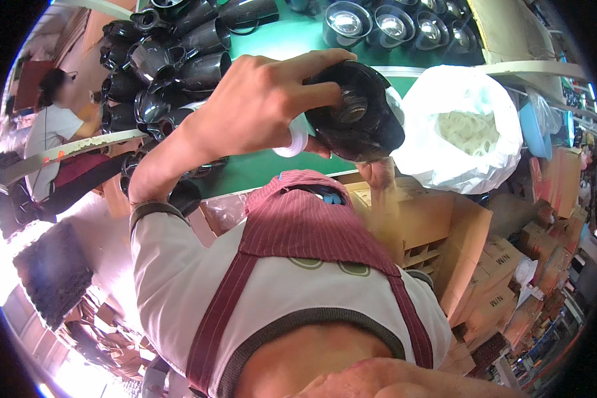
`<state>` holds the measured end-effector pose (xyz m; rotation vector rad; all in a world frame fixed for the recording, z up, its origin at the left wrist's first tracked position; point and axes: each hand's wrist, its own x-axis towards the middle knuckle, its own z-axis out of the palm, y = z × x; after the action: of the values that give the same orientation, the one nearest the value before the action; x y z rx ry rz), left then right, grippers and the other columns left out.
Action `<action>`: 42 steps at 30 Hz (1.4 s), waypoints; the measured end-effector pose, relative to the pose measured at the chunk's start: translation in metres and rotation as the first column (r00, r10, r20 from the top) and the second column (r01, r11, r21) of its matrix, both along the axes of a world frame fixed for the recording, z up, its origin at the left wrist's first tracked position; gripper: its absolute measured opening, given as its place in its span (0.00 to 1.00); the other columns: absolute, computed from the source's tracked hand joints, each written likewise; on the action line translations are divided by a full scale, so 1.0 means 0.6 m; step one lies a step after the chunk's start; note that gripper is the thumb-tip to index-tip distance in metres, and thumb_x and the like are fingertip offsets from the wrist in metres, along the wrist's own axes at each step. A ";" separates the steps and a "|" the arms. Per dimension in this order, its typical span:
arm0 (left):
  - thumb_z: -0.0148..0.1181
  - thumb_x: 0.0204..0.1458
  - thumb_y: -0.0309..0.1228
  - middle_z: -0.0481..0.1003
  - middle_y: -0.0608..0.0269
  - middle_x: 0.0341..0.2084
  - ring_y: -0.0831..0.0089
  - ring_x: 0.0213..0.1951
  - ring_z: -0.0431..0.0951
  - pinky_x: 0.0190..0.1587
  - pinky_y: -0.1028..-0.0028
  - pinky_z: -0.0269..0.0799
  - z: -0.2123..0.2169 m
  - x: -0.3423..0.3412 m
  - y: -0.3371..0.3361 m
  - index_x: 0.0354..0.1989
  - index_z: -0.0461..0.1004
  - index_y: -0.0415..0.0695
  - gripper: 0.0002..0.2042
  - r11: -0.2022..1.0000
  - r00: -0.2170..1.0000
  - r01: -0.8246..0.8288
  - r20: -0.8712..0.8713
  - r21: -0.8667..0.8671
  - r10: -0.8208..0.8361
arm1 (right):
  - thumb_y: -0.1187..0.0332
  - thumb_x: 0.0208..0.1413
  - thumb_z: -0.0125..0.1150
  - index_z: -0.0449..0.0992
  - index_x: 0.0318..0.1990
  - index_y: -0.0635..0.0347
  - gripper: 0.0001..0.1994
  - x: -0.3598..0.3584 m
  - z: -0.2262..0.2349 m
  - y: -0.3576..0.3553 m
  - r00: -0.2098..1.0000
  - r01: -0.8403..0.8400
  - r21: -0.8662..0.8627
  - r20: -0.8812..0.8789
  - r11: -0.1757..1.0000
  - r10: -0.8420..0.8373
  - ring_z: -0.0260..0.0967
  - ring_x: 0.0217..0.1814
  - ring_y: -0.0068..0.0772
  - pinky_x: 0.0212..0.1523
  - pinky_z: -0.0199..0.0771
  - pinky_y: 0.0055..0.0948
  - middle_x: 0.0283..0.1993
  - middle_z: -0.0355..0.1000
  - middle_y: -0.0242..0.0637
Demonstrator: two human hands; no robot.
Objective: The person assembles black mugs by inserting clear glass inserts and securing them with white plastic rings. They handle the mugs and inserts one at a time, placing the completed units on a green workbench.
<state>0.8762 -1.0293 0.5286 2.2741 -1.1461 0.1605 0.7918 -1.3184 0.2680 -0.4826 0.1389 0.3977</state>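
A glossy black plastic jug (371, 136) is tilted in front of me, its mouth facing up toward me. Round metal shows down inside it. My left hand (262, 99) grips it from the left, one finger along the rim and others reaching into the opening. Beneath the jug, at its near side, my right hand (378, 174) holds it; the jug hides most of those fingers. A translucent white ring (292, 140) shows below my left hand; whether that hand holds it I cannot tell. More pale rings (471, 132) fill a white plastic bag (431, 156) on the right.
Several black jugs (202, 71) lie crowded at the left of the green table (272, 172). Upright jugs with shiny metal insides (393, 26) line its far right. Cardboard boxes (487, 265) stack at right; an open carton (438, 222) stands near. Another person (56, 136) sits far left.
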 end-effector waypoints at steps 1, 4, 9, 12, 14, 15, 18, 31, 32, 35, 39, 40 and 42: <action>0.80 0.29 0.37 0.73 0.50 0.58 0.52 0.41 0.83 0.39 0.64 0.80 -0.006 0.004 0.001 0.40 0.79 0.44 0.26 1.000 0.999 -0.031 -0.007 -0.005 0.031 | 0.64 0.58 0.66 0.62 0.68 0.60 0.31 0.006 0.000 0.012 0.996 0.075 -0.126 0.051 0.989 -0.070 0.65 0.67 0.44 0.66 0.70 0.47 0.67 0.66 0.41; 0.81 0.27 0.37 0.74 0.51 0.56 0.50 0.45 0.81 0.42 0.63 0.79 -0.044 0.027 0.010 0.41 0.78 0.44 0.28 0.984 0.996 -0.025 -0.088 -0.176 0.010 | 0.64 0.61 0.61 0.63 0.68 0.59 0.29 0.026 0.023 0.006 0.988 0.146 -0.181 0.079 0.972 -0.134 0.67 0.66 0.44 0.66 0.71 0.46 0.67 0.66 0.41; 0.82 0.25 0.36 0.75 0.49 0.53 0.50 0.49 0.79 0.50 0.62 0.76 -0.078 0.046 0.017 0.41 0.78 0.43 0.29 0.965 0.982 -0.079 -0.188 -0.249 0.032 | 0.62 0.66 0.54 0.59 0.70 0.56 0.27 0.046 0.023 -0.019 0.998 0.053 -0.260 0.038 0.964 -0.045 0.62 0.70 0.44 0.68 0.66 0.46 0.70 0.61 0.43; 0.83 0.24 0.36 0.75 0.48 0.54 0.49 0.50 0.79 0.52 0.63 0.75 -0.096 0.053 0.013 0.40 0.78 0.43 0.29 0.941 0.978 -0.092 -0.205 -0.327 0.025 | 0.62 0.66 0.54 0.59 0.70 0.56 0.27 0.053 0.026 -0.019 0.995 0.091 -0.405 0.067 0.910 -0.070 0.63 0.69 0.44 0.67 0.68 0.45 0.70 0.61 0.43; 0.83 0.25 0.36 0.74 0.47 0.56 0.51 0.53 0.78 0.55 0.63 0.73 -0.130 0.050 0.018 0.41 0.79 0.43 0.29 0.926 0.948 -0.195 -0.305 -0.324 0.093 | 0.61 0.66 0.53 0.59 0.70 0.56 0.27 0.057 0.035 -0.019 0.993 0.122 -0.470 0.054 0.874 -0.109 0.63 0.69 0.44 0.67 0.69 0.45 0.70 0.62 0.43; 0.83 0.26 0.36 0.74 0.47 0.56 0.52 0.54 0.77 0.56 0.63 0.73 -0.145 0.049 0.021 0.41 0.79 0.44 0.29 0.916 0.932 -0.251 -0.334 -0.312 0.142 | 0.62 0.66 0.53 0.61 0.69 0.59 0.26 0.063 0.042 -0.019 0.987 0.152 -0.466 0.019 0.871 -0.162 0.66 0.67 0.43 0.64 0.71 0.44 0.68 0.64 0.44; 0.83 0.29 0.41 0.73 0.46 0.58 0.52 0.57 0.75 0.59 0.62 0.71 -0.185 0.047 0.026 0.43 0.81 0.47 0.28 0.891 0.896 -0.352 -0.378 -0.286 0.233 | 0.63 0.67 0.51 0.65 0.65 0.64 0.23 0.084 0.073 -0.006 0.960 0.229 -0.478 -0.035 0.848 -0.279 0.71 0.62 0.41 0.59 0.77 0.41 0.64 0.69 0.44; 0.79 0.41 0.38 0.80 0.62 0.40 0.78 0.37 0.76 0.42 0.77 0.72 -0.265 0.056 0.028 0.43 0.81 0.38 0.22 0.517 0.643 -0.695 -0.754 -0.500 0.134 | 0.61 0.66 0.58 0.75 0.53 0.65 0.17 0.150 0.084 0.048 0.860 0.493 -0.650 0.462 0.578 -0.215 0.73 0.55 0.30 0.59 0.71 0.32 0.52 0.76 0.36; 0.77 0.45 0.36 0.80 0.69 0.31 0.84 0.30 0.73 0.34 0.81 0.69 -0.289 0.054 0.031 0.40 0.81 0.39 0.18 0.483 0.575 -0.748 -0.808 -0.456 0.127 | 0.60 0.65 0.59 0.74 0.52 0.67 0.18 0.160 0.102 0.053 0.857 0.490 -0.666 0.485 0.562 -0.172 0.72 0.55 0.30 0.61 0.70 0.31 0.50 0.76 0.36; 0.73 0.51 0.43 0.73 0.75 0.20 0.86 0.22 0.67 0.28 0.80 0.64 -0.369 0.064 0.044 0.37 0.79 0.41 0.17 0.280 0.319 -0.890 -0.930 -0.360 -0.181 | 0.55 0.50 0.76 0.78 0.47 0.66 0.25 0.202 0.144 0.103 0.755 0.561 -0.706 0.651 0.432 0.081 0.67 0.63 0.37 0.64 0.64 0.36 0.62 0.71 0.47; 0.59 0.62 0.48 0.63 0.79 0.19 0.87 0.16 0.56 0.22 0.81 0.54 -0.436 0.103 0.048 0.34 0.71 0.51 0.14 0.044 0.188 -0.976 -0.921 -0.215 -0.342 | 0.65 0.36 0.81 0.81 0.40 0.66 0.22 0.284 0.162 0.141 0.521 0.751 -0.648 0.698 0.124 0.491 0.69 0.60 0.45 0.61 0.67 0.38 0.63 0.72 0.48; 0.59 0.61 0.49 0.64 0.79 0.19 0.87 0.17 0.57 0.22 0.81 0.55 -0.429 0.110 0.046 0.35 0.71 0.52 0.14 -0.017 0.188 -0.980 -0.893 -0.199 -0.409 | 0.66 0.37 0.81 0.81 0.40 0.66 0.21 0.307 0.140 0.151 0.511 0.767 -0.631 0.710 0.115 0.485 0.70 0.58 0.45 0.60 0.68 0.38 0.61 0.73 0.46; 0.59 0.61 0.49 0.65 0.79 0.21 0.87 0.18 0.58 0.23 0.81 0.57 -0.467 0.126 0.061 0.38 0.72 0.53 0.14 -0.125 0.187 -0.981 -0.872 -0.145 -0.453 | 0.69 0.38 0.79 0.81 0.40 0.65 0.19 0.349 0.116 0.184 0.418 0.806 -0.568 0.744 0.164 0.521 0.71 0.55 0.43 0.57 0.70 0.38 0.56 0.76 0.43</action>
<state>0.9515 -0.9930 0.2487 0.6527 0.6711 -0.1013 1.0014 -1.2078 0.3373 -2.0558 -0.7585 -0.4502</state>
